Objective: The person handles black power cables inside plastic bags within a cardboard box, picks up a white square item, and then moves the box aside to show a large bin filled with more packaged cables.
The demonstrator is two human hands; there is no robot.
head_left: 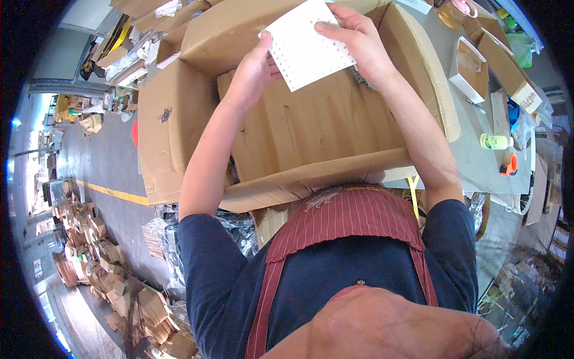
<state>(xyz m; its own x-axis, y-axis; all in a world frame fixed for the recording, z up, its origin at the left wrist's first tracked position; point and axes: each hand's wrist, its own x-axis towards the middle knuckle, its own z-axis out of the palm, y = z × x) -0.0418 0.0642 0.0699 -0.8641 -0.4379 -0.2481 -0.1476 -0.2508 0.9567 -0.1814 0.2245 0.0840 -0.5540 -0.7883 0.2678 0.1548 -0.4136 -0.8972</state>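
Note:
Both my hands hold a white card (308,45) with rows of small dark marks along its edges, tilted above a big open cardboard box (323,125). My left hand (257,69) grips its left edge, thumb on the face and fingers behind. On the upper right side my right hand (359,42) clasps it, thumb lying over the face and the other fingers partly hidden. The visible floor of the box is bare brown cardboard; something clear or greyish shows near my right wrist, too little to name.
Right of the box, a grey table (436,42) carries a small white-sided box (469,69), a bottle with green liquid (495,142) and an orange tape-like object (509,164). Piled cardboard (107,245) lies on the left beyond a yellow floor line (110,192).

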